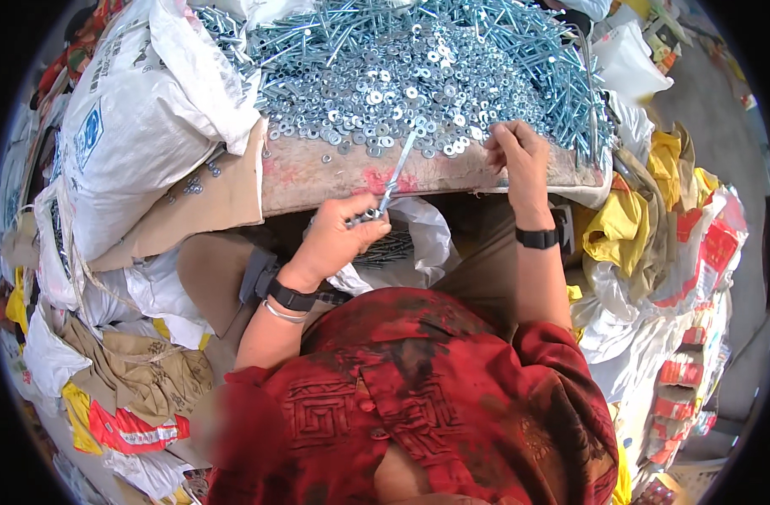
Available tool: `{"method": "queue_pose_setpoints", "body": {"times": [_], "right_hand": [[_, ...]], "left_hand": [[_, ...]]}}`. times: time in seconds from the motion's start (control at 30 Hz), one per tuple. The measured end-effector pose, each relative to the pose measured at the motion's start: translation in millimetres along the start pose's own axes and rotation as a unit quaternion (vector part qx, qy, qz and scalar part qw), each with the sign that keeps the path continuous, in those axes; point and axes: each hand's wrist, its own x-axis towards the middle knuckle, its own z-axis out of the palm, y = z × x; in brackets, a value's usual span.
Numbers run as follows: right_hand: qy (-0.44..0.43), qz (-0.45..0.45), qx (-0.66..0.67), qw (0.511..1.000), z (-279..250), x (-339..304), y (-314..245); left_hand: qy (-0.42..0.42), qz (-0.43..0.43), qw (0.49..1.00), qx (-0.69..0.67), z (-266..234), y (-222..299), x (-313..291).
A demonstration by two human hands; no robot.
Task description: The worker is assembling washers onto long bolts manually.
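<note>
My left hand (341,236) is closed around a long metal bolt (402,167), which slants up and to the right past the table's front edge. Short, dark-ended metal pieces also show between its fingers. At the right edge of the washer pile, my right hand (521,151) is raised with its fingers curled together; what is in them, if anything, is too small to make out. Small silvery washers (410,93) lie heaped in front of my hands. Behind and to the right of them are piled long bolts (520,34).
A full white woven sack (124,135) stands at the left on cardboard (208,202). Below the worn table edge (318,181), an open white bag (431,236) holds dark bolts (385,251). Crumpled sacks and yellow cloth (616,223) crowd both sides.
</note>
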Motion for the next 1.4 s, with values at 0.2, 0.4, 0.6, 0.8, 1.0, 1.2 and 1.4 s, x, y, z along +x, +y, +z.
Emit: {"method": "queue_pose_setpoints", "body": {"times": [0.2, 0.4, 0.6, 0.8, 1.0, 1.2, 1.4], "right_hand": [[0.062, -0.149, -0.58, 0.798, 8, 26, 17], [0.051, -0.11, -0.628, 0.768, 9, 36, 19], [0.075, -0.154, -0.666, 0.726, 20, 31, 21], [0.012, -0.069, -0.183, 0.981, 46, 5, -14], [-0.223, -0.081, 0.03, 0.971, 65, -12, -48], [-0.218, -0.024, 0.061, 0.974, 69, -20, -57], [-0.085, -0.057, 0.017, 0.995, 94, -29, -48]], "left_hand": [[0.031, -0.069, 0.987, -0.141, -3, 5, 2], [0.038, -0.058, 0.988, -0.138, -8, 6, 6], [0.037, -0.107, 0.99, -0.079, -6, 14, -2], [0.02, 0.008, 0.996, 0.091, -3, -1, -4], [0.001, 0.049, 0.988, 0.144, -3, 9, -5], [0.097, 0.106, 0.951, 0.275, -2, 22, -7], [0.182, 0.119, 0.947, 0.238, -3, 22, -5]]}}
